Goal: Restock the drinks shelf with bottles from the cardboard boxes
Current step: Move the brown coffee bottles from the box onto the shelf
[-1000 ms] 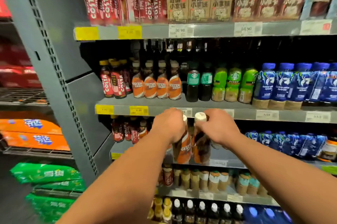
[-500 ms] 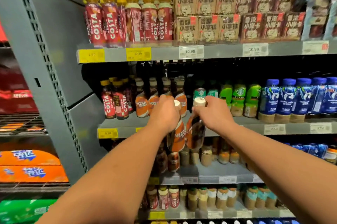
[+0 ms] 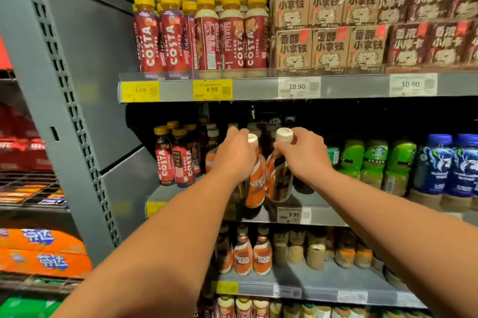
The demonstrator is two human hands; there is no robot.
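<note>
My left hand (image 3: 236, 153) grips an orange-labelled Nescafe bottle (image 3: 256, 183) by its neck, white cap showing beside my knuckles. My right hand (image 3: 302, 153) holds a second, darker coffee bottle (image 3: 279, 180) just under its white cap. Both bottles hang side by side, slightly tilted, at the front edge of the middle grey shelf (image 3: 326, 210). More Nescafe bottles (image 3: 212, 157) stand behind my left hand, partly hidden. No cardboard box is in view.
Costa bottles (image 3: 176, 160) stand left of my hands, green Starbucks bottles (image 3: 372, 165) and blue bottles (image 3: 447, 165) to the right. The shelf above (image 3: 258, 86) holds Costa bottles and brown cartons. A grey upright post (image 3: 59, 110) bounds the left side.
Both hands have risen with their bottles from the lower shelf level up to the front of the middle shelf. The view has tilted upward.
</note>
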